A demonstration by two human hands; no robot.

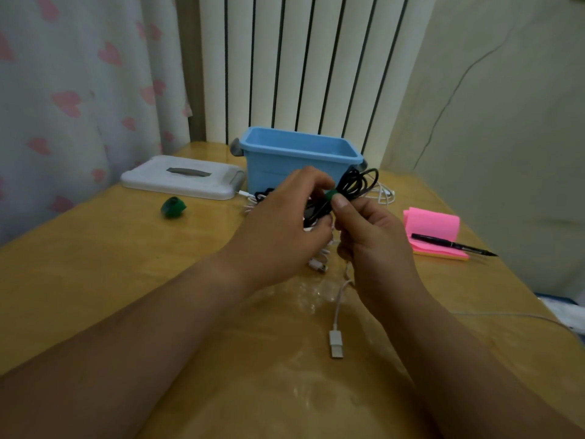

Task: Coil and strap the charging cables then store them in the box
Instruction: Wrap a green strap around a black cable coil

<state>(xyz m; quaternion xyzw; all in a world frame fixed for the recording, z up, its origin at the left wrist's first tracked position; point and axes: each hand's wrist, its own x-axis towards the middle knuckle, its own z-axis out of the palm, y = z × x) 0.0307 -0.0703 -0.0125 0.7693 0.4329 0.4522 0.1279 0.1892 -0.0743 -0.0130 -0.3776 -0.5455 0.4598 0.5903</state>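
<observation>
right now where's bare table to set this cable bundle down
Bare wood: left of the left hand, between green strap roll and near edge. Crowded: white cables beneath the right hand, by the blue box; pink sticky notes, pen at right.

No legible text, label, brand or number on any surface in view.

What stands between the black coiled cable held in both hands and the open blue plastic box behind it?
Nothing visible. The black coiled cable, held by the left hand and right hand, is in front of the blue plastic box, whose white lid lies off on the wooden table to its left.
</observation>
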